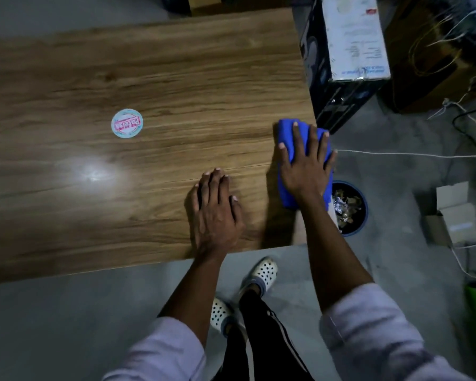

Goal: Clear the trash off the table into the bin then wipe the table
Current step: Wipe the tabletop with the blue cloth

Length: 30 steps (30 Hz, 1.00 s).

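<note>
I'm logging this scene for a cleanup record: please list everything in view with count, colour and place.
table: one, brown wood, upper left
round label: one, pale blue and red, on the table
cloth: one, blue, table's right edge
bin: one, dark, floor right of table, trash inside
large box: one, black and white, beyond the bin
small boxes: several, cardboard, floor at right
cord: one, white, floor at right
shoes: two, white, floor near the table
left hand: one, flat on the table
right hand: one, pressing flat on the cloth

One table (176, 64), one blue cloth (285, 132), one round sticker (127, 123), one bin (355, 231)
</note>
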{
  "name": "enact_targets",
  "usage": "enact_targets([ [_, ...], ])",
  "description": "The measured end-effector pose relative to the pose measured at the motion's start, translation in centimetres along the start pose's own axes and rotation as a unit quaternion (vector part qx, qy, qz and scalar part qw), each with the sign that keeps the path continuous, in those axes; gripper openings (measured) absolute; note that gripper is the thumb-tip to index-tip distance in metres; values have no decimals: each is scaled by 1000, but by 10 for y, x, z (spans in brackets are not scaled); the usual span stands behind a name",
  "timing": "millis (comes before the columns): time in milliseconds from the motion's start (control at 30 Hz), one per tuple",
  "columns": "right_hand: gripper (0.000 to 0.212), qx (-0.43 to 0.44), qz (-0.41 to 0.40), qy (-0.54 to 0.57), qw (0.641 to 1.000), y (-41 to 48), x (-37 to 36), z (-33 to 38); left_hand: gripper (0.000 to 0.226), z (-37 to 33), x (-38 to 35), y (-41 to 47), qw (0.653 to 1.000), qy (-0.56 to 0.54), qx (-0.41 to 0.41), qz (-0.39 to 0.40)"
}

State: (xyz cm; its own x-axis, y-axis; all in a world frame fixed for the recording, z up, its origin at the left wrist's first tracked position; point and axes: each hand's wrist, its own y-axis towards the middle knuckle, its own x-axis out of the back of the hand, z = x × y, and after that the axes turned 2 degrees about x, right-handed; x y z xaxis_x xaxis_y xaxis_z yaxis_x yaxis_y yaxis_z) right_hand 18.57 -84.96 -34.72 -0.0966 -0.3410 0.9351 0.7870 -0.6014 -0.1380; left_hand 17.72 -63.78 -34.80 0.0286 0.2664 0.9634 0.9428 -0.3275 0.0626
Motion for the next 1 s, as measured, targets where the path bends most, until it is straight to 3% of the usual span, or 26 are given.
enact_targets([
  [100,63,14,3,-9,1000,30,-14,39,38,-6,1,20,999,33,30,-7],
  [233,62,174,27,-29,984,1,-22,56,37,-17,-1,63,998,50,49,-1],
  [367,61,74,9,-21,997,-32,-8,1,59,-18,-2,117,999,27,-2,25],
  [533,63,5,-12,8,1000,26,1,2,58,-11,-7,141,999,31,-24,35],
  [633,63,14,-22,-2,1000,66,-8,28,58,-7,-18,140,998,55,-21,38],
  [833,62,189,14,-26,981,26,-11,35,60,-10,-19,142,996,76,-9,50],
  [1000,62,77,15,-28,997,25,5,-10,60,-12,-19,144,995,78,-13,56],
])
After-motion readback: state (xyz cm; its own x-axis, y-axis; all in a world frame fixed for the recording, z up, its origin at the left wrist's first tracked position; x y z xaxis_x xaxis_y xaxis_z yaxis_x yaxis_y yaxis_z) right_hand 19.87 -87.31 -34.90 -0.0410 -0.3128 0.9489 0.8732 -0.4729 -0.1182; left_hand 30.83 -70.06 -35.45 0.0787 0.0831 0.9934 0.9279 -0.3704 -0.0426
